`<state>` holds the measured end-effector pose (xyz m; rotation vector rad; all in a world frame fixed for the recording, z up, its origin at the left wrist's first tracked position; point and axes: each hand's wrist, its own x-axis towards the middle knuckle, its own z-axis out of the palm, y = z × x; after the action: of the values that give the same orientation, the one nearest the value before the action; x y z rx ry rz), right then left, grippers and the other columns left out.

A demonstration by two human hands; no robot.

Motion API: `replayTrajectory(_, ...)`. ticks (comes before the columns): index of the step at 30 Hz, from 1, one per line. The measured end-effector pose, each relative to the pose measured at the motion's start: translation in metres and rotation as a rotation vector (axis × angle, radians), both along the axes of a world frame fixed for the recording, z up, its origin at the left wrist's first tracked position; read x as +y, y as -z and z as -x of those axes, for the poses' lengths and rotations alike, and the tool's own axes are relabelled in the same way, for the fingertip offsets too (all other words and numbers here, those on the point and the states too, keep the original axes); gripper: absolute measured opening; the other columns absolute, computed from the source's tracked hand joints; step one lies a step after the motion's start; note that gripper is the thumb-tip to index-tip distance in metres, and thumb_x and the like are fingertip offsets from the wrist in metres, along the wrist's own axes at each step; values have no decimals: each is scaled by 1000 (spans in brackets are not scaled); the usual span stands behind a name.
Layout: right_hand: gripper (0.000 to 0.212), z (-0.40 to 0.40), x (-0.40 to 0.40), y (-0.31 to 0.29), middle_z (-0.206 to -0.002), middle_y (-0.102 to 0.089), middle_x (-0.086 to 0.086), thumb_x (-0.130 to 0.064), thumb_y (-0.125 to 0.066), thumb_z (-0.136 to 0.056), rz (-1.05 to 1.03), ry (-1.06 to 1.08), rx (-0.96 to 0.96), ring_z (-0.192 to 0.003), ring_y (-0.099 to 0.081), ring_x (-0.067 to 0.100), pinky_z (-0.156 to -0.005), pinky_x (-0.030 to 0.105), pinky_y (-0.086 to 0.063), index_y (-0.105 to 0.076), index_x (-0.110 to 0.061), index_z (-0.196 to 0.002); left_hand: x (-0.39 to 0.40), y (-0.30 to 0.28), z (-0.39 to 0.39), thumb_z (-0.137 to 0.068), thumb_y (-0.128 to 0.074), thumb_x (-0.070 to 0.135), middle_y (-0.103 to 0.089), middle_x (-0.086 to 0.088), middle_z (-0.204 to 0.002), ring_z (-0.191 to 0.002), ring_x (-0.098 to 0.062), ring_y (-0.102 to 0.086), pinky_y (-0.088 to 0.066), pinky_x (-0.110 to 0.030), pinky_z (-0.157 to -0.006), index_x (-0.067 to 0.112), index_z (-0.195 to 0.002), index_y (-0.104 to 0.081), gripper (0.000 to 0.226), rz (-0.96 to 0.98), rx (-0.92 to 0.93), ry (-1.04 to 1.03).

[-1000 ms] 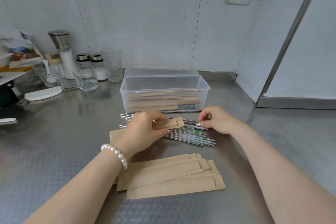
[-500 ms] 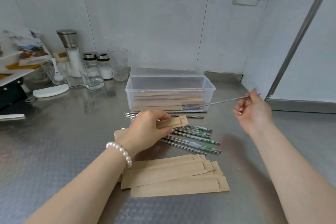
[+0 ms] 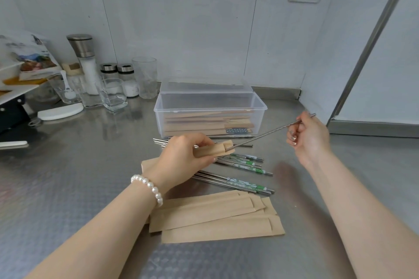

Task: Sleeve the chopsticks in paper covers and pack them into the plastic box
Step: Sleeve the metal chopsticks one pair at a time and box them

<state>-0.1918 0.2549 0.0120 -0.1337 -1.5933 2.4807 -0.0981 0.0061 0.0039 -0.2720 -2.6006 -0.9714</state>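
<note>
Feeding one chopstick (image 3: 263,135) into a paper cover (image 3: 214,150), above the steel surface (image 3: 68,188).

Left hand (image 3: 183,158) gripping the cover, fingers curled round it; right hand (image 3: 308,136) pinching the far end of the chopstick, tip just at the open mouth. Loose chopsticks (image 3: 238,165) and spare covers (image 3: 215,217) below, plastic box (image 3: 210,113) behind, partly filled. Risk: tip catching the paper edge and tearing or creasing it, if angled too steeply.

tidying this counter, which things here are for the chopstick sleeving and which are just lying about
For the job: chopstick in right hand, paper cover in left hand, loose chopsticks, empty covers, plastic box.
Lying about: grinder, shakers, glasses.
</note>
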Motion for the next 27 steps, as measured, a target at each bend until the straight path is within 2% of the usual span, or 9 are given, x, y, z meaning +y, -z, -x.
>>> replayTrajectory(3,26,-5,-6,1,-37,-44,0,-16,-39,-96,-39,-218,-46,-30,-29,10,-37,14,-18,-44,-10,-72,0,-1,0,-70,-77,23,-66,12,-81,-79,-11,-59,-46,-25,-73,23,-91,-69,23,-7,32,-6)
replayTrajectory(6,22,-12,-14,0,-40,-46,0,-11,-45,-92,-142,-347,-68,-33,-32,10,-38,15,-19,-51,-7,-72,0,-2,0,-69,-77,21,-65,13,-79,-76,-10,-58,-43,-16,-69,22,-91,-70,23,-24,58,-25)
replayTrajectory(15,11,-24,-31,3,-45,-49,2,-5,-58,-84,-410,-577,-46,-38,-37,9,-38,17,-26,-58,-1,-74,1,-4,-2,-68,-78,22,-62,15,-77,-71,-4,-54,-36,-3,-65,21,-92,-70,25,-24,78,-35)
replayTrajectory(18,8,-28,-35,5,-45,-50,2,-7,-63,-78,-445,-610,-49,-40,-38,10,-38,16,-28,-61,-1,-73,1,-3,-2,-68,-78,23,-63,13,-78,-73,-7,-56,-39,-7,-66,22,-92,-70,25,-18,73,-24)
replayTrajectory(22,4,-30,-39,6,-47,-52,3,-7,-65,-75,-480,-627,-58,-43,-40,10,-38,16,-31,-67,-4,-77,2,-4,-2,-68,-78,23,-65,11,-82,-78,-11,-59,-47,-23,-73,22,-93,-70,26,-14,74,-4)
replayTrajectory(24,13,-29,-39,6,-49,-54,3,-11,-67,-71,-512,-626,-59,-43,-41,9,-39,16,-32,-69,-4,-81,3,-4,-3,-68,-78,22,-65,12,-82,-78,-11,-60,-47,-23,-73,22,-93,-70,26,-13,75,-2)
replayTrajectory(27,10,-28,-38,6,-51,-54,4,-8,-67,-75,-552,-611,-52,-44,-41,8,-39,15,-32,-70,-4,-84,2,-4,-3,-68,-78,22,-64,12,-81,-77,-10,-59,-46,-19,-71,21,-93,-70,27,-11,79,-3)
